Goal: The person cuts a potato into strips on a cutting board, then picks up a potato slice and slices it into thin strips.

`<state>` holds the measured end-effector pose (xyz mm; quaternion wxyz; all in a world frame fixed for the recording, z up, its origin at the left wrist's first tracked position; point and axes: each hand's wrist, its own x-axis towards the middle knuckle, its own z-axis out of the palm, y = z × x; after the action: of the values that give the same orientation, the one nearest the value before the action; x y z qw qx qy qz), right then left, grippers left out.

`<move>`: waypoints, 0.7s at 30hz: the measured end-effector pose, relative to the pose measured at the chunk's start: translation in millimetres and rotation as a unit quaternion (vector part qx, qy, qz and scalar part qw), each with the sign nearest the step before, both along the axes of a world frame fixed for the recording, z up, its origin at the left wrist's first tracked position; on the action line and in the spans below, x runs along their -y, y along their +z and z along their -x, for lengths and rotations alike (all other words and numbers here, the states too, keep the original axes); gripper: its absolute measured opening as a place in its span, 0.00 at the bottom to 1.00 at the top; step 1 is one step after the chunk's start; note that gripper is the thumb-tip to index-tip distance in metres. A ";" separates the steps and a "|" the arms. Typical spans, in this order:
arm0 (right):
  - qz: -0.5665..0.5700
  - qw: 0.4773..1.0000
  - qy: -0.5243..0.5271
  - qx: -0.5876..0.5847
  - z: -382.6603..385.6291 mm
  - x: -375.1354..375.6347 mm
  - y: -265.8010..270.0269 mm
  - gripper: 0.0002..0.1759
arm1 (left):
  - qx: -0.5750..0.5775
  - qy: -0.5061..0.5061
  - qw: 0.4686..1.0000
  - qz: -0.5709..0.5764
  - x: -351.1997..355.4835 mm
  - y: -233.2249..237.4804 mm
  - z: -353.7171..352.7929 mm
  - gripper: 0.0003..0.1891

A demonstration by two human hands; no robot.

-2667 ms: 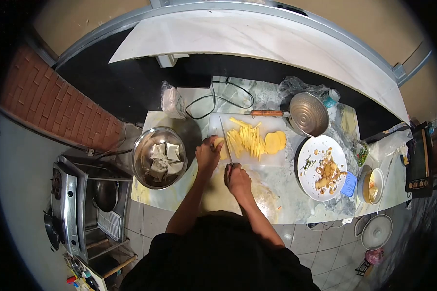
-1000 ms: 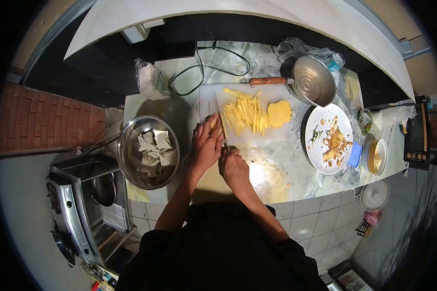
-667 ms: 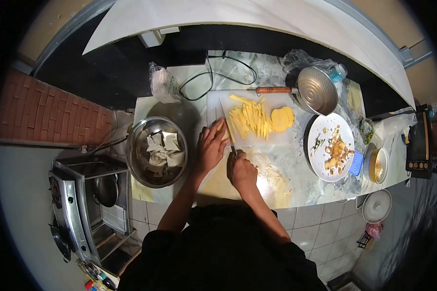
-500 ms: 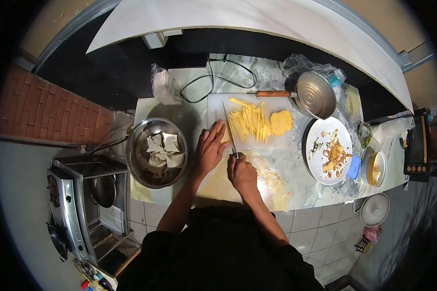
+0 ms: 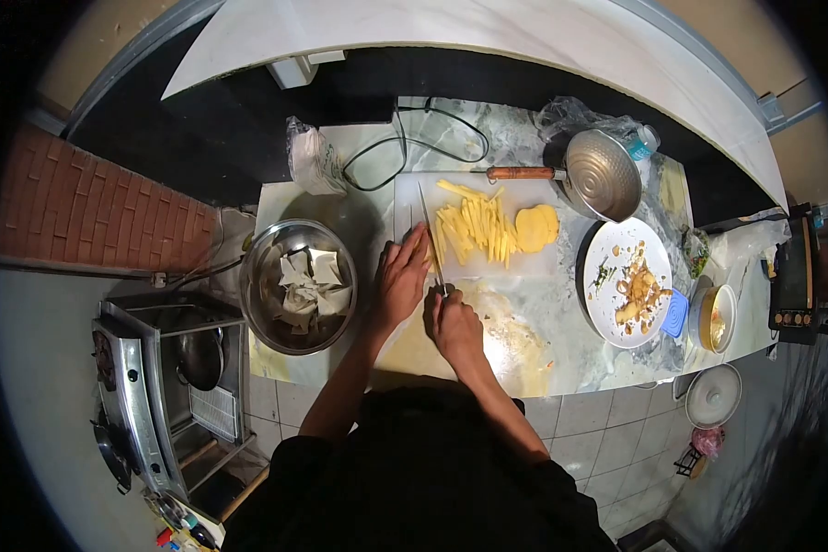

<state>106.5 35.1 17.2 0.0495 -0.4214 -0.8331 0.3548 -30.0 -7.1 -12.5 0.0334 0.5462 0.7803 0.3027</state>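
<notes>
On a white cutting board, my left hand presses its fingers down on a potato piece, mostly hidden beneath them. My right hand is closed around the handle of a kitchen knife. The long thin blade points away from me, close beside the left fingertips. Just right of the blade lies a pile of cut potato sticks. Several round potato slices overlap at the pile's right side.
A steel bowl with white folded pieces stands left. Behind the board runs a black cable. To the right are a wooden-handled saucepan, a white plate of peelings, a blue plastic item and a round container.
The view has shifted slightly. Less of the potato piece shows beside my left fingers, and the knife stays close to them. The pile and slices look the same.
</notes>
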 end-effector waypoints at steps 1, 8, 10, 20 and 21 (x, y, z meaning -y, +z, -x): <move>0.003 1.000 0.002 -0.002 0.1 0.1 0.9 0.18 | 0.000 0.000 1.000 0.001 -0.2 -0.3 -0.4 0.25; -0.008 0.999 -0.020 0.043 8.0 9.7 -10.1 0.19 | 0.006 0.005 1.000 -0.002 -0.4 -2.2 -1.1 0.26; -0.016 0.998 -0.015 0.064 9.1 11.1 -12.3 0.19 | 0.007 0.006 1.000 -0.001 -0.7 -3.3 -2.5 0.26; -0.057 0.996 0.005 0.068 7.9 5.8 -31.9 0.21 | 0.023 -0.009 1.000 -0.003 -0.3 -2.1 -0.7 0.27; -0.057 0.996 0.006 0.065 7.0 3.3 -25.2 0.21 | 0.037 -0.013 0.999 -0.001 -0.4 -0.2 -0.4 0.27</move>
<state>99.5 31.8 -8.0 0.0170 -0.4348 -0.8562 0.2786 -29.7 -6.7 -12.7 0.0658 0.5446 0.7709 0.3237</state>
